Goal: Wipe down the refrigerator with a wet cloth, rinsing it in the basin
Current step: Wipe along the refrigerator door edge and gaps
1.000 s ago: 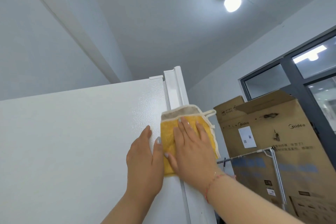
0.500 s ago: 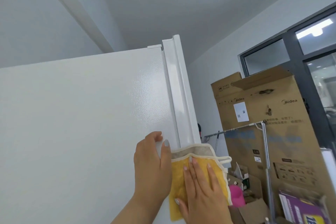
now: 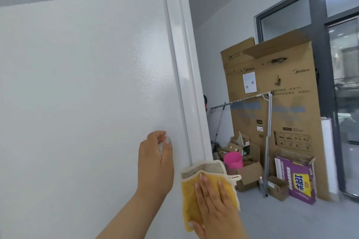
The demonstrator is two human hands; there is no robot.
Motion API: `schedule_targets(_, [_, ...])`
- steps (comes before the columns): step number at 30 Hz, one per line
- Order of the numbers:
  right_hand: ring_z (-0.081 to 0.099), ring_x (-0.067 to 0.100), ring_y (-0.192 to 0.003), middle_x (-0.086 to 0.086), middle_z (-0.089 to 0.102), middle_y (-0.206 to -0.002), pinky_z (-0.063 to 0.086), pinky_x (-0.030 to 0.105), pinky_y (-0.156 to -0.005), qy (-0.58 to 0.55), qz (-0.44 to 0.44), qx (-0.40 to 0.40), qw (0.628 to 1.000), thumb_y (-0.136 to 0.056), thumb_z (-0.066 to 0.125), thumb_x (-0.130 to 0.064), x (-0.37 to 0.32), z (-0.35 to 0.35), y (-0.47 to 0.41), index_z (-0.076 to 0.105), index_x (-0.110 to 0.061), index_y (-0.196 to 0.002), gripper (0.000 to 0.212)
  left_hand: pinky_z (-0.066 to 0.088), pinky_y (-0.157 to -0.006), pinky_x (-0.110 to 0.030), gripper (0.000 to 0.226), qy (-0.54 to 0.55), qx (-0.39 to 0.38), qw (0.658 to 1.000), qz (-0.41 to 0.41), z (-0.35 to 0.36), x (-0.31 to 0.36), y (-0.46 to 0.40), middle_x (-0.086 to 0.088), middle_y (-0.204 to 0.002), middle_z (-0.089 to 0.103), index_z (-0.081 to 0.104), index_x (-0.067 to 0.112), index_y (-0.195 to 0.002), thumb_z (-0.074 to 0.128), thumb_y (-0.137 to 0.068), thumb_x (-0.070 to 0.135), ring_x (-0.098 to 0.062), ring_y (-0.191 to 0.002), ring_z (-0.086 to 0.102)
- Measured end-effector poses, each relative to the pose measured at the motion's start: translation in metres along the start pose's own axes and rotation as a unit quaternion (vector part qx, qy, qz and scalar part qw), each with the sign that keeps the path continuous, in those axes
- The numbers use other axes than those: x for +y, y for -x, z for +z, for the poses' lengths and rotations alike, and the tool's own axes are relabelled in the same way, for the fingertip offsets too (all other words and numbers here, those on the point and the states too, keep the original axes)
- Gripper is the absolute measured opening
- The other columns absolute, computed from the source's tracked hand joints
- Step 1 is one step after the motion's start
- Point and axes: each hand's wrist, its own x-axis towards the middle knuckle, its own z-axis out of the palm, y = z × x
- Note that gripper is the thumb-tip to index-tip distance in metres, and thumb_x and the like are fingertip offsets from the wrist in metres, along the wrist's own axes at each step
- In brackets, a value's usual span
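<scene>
Lower now on the refrigerator (image 3: 87,83), the right hand (image 3: 215,203), fingers straight, presses the yellow cloth (image 3: 189,196) flat beneath its palm; the left hand (image 3: 155,163), fingers loosely curled, rests just beside it.

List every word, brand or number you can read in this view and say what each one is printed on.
"Midea": tall cardboard box, left face, above the white label.
"Midea": same box, right face, upper right.
White label: print too small to read.
Chinese lines and pictograms on the box: too blurred to read.
Purple box: large yellow-panel characters, not legible.
Refrigerator and yellow cloth: no text.
</scene>
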Motion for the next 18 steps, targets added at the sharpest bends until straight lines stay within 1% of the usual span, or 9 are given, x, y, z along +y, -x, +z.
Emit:
schedule_targets(3, [0.008,0.032,-0.146,0.022,0.012,-0.155,0.015,0.052,-0.111,0.029,-0.017,-0.012,0.999,-0.092,0.02,-0.057,-0.008,0.01,0.031,0.015,0.005,-0.146,0.083,0.037,-0.076,-0.015,0.02,-0.007,-0.01,1.0,-0.011,0.0,-0.007,0.008,0.015,-0.103,0.054,0.053,0.024,-0.113,0.04,-0.099,0.031,-0.003,-0.096,0.051])
schedule_targets(5, [0.006,0.033,-0.147,0.022,0.007,-0.157,0.016,0.052,-0.11,0.04,-0.03,-0.022,0.998,-0.093,0.023,-0.054,-0.012,0.014,0.049,0.015,0.005,-0.147,0.081,0.037,-0.077,-0.015,0.024,-0.012,-0.021,0.999,-0.021,0.0,-0.011,0.014,0.012,-0.105,0.056,0.053,0.022,-0.117,0.04,-0.099,0.032,-0.005,-0.098,0.052])
schedule_targets(7, [0.006,0.033,-0.147,0.023,0.005,-0.157,0.016,0.051,-0.111,0.035,-0.046,-0.041,0.997,-0.093,0.024,-0.053,-0.014,0.017,0.064,0.015,0.005,-0.147,0.08,0.037,-0.078,-0.016,0.027,-0.018,-0.033,0.999,-0.031,0.001,-0.016,0.02,0.009,-0.109,0.058,0.053,0.02,-0.119,0.039,-0.099,0.032,-0.008,-0.1,0.053])
schedule_targets(10, [0.007,0.029,-0.147,0.018,0.009,-0.157,0.012,0.048,-0.114,-0.008,-0.056,-0.079,0.995,-0.09,0.032,-0.058,-0.01,0.011,0.073,0.02,0.001,-0.146,0.083,0.037,-0.073,-0.012,0.027,-0.026,-0.051,0.998,-0.041,0.002,-0.022,0.027,0.01,-0.106,0.06,0.053,0.02,-0.119,0.039,-0.1,0.032,-0.004,-0.097,0.053])
schedule_targets(12, [0.007,0.027,-0.147,0.015,0.017,-0.157,0.009,0.047,-0.116,-0.026,-0.059,-0.097,0.993,-0.088,0.037,-0.058,-0.005,0.004,0.067,0.026,0.002,-0.145,0.083,0.037,-0.071,-0.012,0.024,-0.031,-0.061,0.997,-0.047,0.002,-0.025,0.03,0.009,-0.103,0.06,0.053,0.021,-0.117,0.038,-0.1,0.031,-0.002,-0.095,0.052])
schedule_targets(14, [0.009,0.026,-0.147,0.015,0.027,-0.154,0.009,0.047,-0.116,-0.05,-0.053,-0.097,0.993,-0.088,0.037,-0.056,0.001,-0.009,0.048,0.035,0.0,-0.143,0.078,0.037,-0.068,-0.013,0.019,-0.03,-0.069,0.996,-0.049,0.001,-0.026,0.032,0.008,-0.099,0.062,0.052,0.024,-0.111,0.037,-0.101,0.03,-0.003,-0.09,0.054])
schedule_targets(16, [0.01,0.026,-0.147,0.015,0.027,-0.154,0.012,0.047,-0.116,-0.057,-0.039,-0.087,0.994,-0.09,0.033,-0.053,0.009,-0.021,0.021,0.036,-0.004,-0.143,0.073,0.038,-0.065,-0.014,0.016,-0.026,-0.075,0.995,-0.056,0.0,-0.028,0.034,0.006,-0.094,0.063,0.051,0.026,-0.105,0.037,-0.101,0.03,-0.005,-0.084,0.055])
schedule_targets(18, [0.007,0.025,-0.147,0.014,0.022,-0.155,0.012,0.047,-0.116,-0.047,-0.035,-0.076,0.995,-0.092,0.029,-0.051,0.02,-0.029,-0.01,0.031,-0.005,-0.146,0.071,0.04,-0.064,-0.017,0.015,-0.025,-0.073,0.995,-0.06,0.002,-0.03,0.033,0.005,-0.093,0.063,0.051,0.026,-0.103,0.037,-0.101,0.03,-0.006,-0.08,0.056])
